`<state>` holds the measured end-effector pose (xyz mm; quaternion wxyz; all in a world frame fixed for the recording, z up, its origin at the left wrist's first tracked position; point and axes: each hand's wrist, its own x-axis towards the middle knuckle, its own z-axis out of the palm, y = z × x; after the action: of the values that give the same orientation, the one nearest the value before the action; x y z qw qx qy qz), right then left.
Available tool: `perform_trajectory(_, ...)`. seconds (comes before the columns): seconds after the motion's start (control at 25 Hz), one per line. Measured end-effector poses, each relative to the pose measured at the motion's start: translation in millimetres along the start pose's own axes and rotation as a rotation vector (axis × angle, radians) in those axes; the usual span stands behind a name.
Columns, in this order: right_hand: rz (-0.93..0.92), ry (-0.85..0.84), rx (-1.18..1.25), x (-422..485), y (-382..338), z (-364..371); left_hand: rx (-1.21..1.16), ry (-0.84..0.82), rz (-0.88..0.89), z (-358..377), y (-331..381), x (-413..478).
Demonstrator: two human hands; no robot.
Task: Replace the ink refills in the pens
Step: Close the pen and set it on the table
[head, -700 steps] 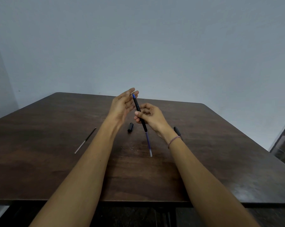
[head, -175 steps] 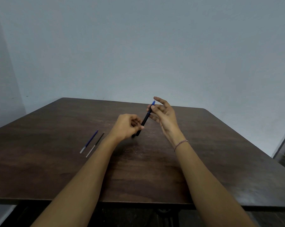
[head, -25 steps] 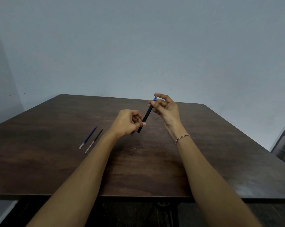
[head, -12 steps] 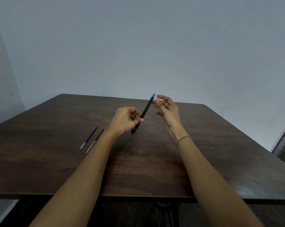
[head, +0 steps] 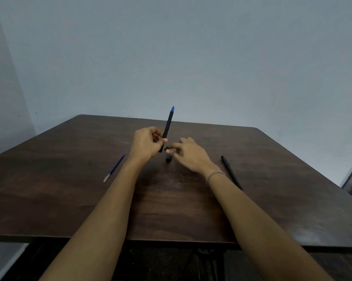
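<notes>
One pen [head: 167, 128] gripped upright in the left hand [head: 146, 144]; cap [head: 168, 159] on the desk [head: 69, 189].
Capping seems next: the right hand [head: 189, 155], fingers loose and empty, hovers at the cap; it must pinch it and fit it over the tip.

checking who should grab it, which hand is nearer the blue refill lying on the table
Left. The left hand, holding the pen, is just right of the blue refill; the right hand sits farther right, beyond the left hand.
</notes>
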<state>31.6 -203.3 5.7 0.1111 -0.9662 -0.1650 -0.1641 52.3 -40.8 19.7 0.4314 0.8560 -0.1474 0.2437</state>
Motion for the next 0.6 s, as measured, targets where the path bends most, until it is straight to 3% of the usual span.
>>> perform_trajectory(0.24, -0.015, -0.061, 0.013, 1.7, -11.0, 2.9, 0.014, -0.015, 0.015, 3.5, -0.6, 0.5)
perform_trajectory(0.6, 0.019, 0.010, 0.083, 0.6, -7.9, 1.6, -0.027, -0.018, -0.015, 5.8, 1.7, -0.6)
